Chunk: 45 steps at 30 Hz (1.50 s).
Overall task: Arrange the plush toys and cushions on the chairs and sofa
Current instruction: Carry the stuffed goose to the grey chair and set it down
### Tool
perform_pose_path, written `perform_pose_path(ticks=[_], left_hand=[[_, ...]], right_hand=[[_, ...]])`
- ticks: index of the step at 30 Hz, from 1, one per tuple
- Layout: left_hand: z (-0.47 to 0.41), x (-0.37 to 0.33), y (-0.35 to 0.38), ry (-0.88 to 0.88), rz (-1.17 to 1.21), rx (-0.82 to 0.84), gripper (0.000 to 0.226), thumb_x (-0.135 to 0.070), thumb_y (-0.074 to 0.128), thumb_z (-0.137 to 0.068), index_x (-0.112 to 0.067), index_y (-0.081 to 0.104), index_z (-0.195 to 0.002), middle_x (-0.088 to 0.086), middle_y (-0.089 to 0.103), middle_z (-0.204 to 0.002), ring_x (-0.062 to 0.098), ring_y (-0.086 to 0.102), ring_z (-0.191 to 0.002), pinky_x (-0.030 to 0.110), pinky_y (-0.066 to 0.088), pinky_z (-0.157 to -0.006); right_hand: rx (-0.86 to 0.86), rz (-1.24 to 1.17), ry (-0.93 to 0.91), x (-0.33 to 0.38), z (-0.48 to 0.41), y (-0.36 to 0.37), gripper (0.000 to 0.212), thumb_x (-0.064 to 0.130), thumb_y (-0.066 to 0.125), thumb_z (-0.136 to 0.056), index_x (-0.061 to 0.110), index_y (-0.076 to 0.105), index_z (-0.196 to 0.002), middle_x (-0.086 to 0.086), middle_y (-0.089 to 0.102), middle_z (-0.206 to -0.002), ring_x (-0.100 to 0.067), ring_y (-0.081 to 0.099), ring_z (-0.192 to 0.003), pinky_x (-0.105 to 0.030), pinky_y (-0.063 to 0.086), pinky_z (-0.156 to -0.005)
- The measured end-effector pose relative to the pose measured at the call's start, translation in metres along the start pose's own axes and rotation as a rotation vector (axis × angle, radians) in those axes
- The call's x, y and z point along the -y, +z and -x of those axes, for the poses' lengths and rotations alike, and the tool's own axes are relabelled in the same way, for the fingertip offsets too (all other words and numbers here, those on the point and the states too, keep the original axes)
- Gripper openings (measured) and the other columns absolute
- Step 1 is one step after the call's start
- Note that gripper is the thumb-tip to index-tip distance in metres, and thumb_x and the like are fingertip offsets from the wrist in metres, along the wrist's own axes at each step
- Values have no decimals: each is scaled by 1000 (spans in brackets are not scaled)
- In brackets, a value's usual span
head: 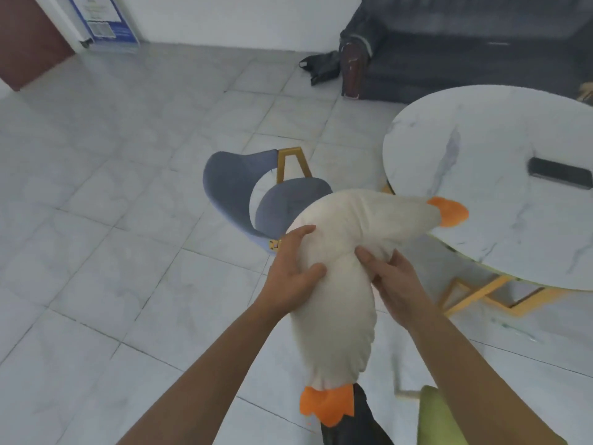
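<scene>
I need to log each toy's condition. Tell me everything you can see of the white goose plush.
The goose plush is long, white and soft, its fabric puckered along the seams. It bends in the middle: the neck points right, its orange beak over the round table's edge, while the body hangs down to orange feet. It is held in the air, above the grey chair. The left hand and right hand grip it at the bend.

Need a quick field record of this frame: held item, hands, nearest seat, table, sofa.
held item: white goose plush, orange beak and feet, off the floor
left hand: grip on the plush body
right hand: grip on the plush at the neck bend
nearest seat: blue-grey chair, beyond the plush
table: round marble table, dark flat object on it
sofa: dark sofa, far right
</scene>
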<state>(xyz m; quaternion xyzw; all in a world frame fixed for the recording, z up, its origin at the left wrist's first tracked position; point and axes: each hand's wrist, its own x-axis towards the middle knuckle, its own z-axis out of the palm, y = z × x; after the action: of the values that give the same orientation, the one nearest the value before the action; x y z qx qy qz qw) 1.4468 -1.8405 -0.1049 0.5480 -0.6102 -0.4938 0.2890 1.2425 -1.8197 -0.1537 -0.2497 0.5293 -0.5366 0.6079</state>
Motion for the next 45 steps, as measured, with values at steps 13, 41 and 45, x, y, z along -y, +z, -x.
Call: perform_pose_path(ticks=[13, 41, 45], left_hand=[[-276, -28, -106, -420, 555, -348, 66, -69, 35, -100, -25, 48, -148, 2, 57, -144, 27, 54, -135, 51, 46, -107], [-485, 207, -147, -759, 356, -573, 27, -18, 73, -93, -39, 62, -105, -6, 73, -102, 18, 70, -100, 41, 58, -93], [-471, 247, -119, -908, 297, -711, 24, -31, 82, -85, -21, 68, -102, 2, 74, -89, 21, 71, -82, 37, 56, -76]], right_hand=[[83, 1104, -510, 68, -260, 67, 58, 12, 55, -89, 34, 61, -142, 11, 69, -132, -13, 54, -97, -7, 31, -68], [746, 1591, -108, -138, -498, 123, 67, 22, 76, -92, 20, 45, -152, -6, 38, -165, -26, 52, -141, -38, 52, -106], [661, 1347, -96, -171, -529, 116, 35, 22, 58, -104, 15, 60, -138, -5, 54, -147, -27, 54, -133, -38, 48, -108]])
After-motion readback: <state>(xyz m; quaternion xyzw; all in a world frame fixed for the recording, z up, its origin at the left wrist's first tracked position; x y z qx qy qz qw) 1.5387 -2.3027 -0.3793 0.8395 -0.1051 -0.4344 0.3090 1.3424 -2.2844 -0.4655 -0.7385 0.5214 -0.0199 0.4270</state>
